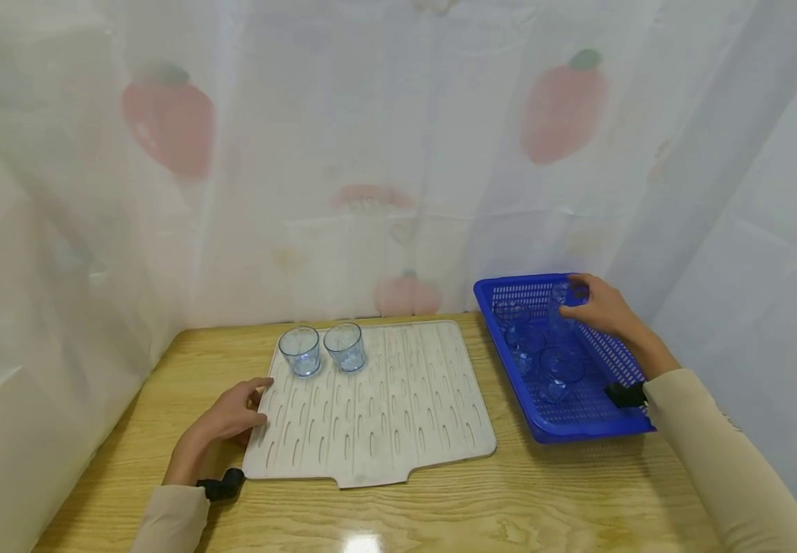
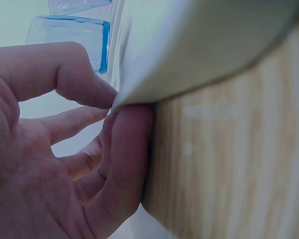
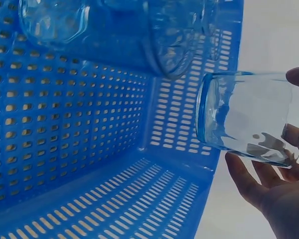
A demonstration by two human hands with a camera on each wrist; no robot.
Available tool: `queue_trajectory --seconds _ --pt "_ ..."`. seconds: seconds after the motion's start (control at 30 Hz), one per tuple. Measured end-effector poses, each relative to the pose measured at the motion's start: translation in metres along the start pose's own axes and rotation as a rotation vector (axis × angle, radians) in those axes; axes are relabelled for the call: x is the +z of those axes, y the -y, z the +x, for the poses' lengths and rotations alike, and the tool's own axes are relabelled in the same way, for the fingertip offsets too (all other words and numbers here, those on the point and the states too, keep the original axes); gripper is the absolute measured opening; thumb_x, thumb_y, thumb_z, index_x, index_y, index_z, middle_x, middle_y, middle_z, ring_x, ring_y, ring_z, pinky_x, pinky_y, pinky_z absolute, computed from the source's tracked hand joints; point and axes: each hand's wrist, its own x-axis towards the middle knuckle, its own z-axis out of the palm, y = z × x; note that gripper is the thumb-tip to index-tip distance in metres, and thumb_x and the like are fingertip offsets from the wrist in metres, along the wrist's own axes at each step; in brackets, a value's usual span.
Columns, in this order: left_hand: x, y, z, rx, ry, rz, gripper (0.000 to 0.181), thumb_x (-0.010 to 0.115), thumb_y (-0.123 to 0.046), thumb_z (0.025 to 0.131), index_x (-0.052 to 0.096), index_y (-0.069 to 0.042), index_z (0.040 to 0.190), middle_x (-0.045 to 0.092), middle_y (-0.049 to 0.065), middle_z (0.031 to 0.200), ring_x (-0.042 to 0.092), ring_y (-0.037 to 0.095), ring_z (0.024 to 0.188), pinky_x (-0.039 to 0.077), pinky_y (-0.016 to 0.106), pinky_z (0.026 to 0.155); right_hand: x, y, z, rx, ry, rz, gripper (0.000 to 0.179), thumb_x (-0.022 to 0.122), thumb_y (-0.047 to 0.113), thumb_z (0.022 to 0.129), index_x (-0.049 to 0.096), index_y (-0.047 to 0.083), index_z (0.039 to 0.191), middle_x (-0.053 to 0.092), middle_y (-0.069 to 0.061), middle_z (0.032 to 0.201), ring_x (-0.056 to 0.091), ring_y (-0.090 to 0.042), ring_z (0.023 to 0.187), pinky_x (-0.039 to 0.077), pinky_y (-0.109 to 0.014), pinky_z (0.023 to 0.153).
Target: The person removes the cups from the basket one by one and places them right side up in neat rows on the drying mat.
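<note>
My right hand (image 1: 602, 307) holds a clear drinking glass (image 3: 254, 117) at the far right corner of the blue plastic basket (image 1: 533, 418). In the right wrist view, thumb and fingers grip this glass near its rim, its thick base pointing toward the basket. Other glasses (image 1: 560, 365) lie in the basket. My left hand (image 1: 229, 415) is at the left edge of the white drying mat (image 1: 378, 407), its fingertips pinching that edge in the left wrist view. Two clear glasses (image 1: 300, 352) stand side by side on the mat's far left part.
Under the mat and basket is a wooden table (image 1: 440, 507). A white curtain (image 1: 371, 153) with strawberry prints hangs behind the table, and more white sheeting closes off both sides. The basket's raised rim stands to the right of the mat.
</note>
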Motion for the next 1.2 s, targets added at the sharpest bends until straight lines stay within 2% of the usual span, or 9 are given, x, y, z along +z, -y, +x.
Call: queue_trajectory --seconds 0.43,0.7,1.0,1.2 --pt "0.000 0.001 0.000 0.011 0.002 -0.002 0.075 0.071 -0.004 0.082 0.042 0.007 0.150 0.059 0.023 0.111 0.059 0.023 0.075 0.057 0.037 0.056 -0.001 0.012 -0.002 -0.042 -0.058 0.035 0.082 0.069 0.019 0.093 0.026 -0.008 0.158 0.039 -0.037 0.153 0.042 -0.057 0.138 0.044 -0.071 0.103" --pt "0.001 0.000 0.000 0.005 -0.001 0.000 0.076 0.070 -0.004 0.082 0.041 0.006 0.151 0.059 0.023 0.111 0.060 0.023 0.074 0.057 0.036 0.055 -0.003 0.028 -0.004 -0.120 -0.070 0.073 0.079 0.071 0.019 0.094 0.031 -0.001 0.159 0.042 -0.031 0.155 0.046 -0.053 0.138 0.048 -0.069 0.099" --pt "0.000 0.001 0.000 -0.001 0.000 0.000 0.076 0.070 -0.004 0.082 0.041 0.006 0.151 0.059 0.024 0.112 0.060 0.023 0.075 0.057 0.036 0.055 0.000 0.046 -0.006 -0.172 -0.059 0.073 0.077 0.072 0.017 0.094 0.034 -0.002 0.158 0.041 -0.030 0.155 0.046 -0.052 0.138 0.052 -0.066 0.095" --pt "0.001 0.001 0.000 -0.002 -0.003 0.001 0.076 0.070 -0.004 0.082 0.041 0.006 0.151 0.059 0.025 0.113 0.060 0.023 0.074 0.057 0.036 0.055 0.005 0.059 -0.008 -0.236 -0.076 0.089 0.071 0.072 0.012 0.093 0.041 0.000 0.155 0.043 -0.028 0.155 0.049 -0.051 0.136 0.052 -0.065 0.092"
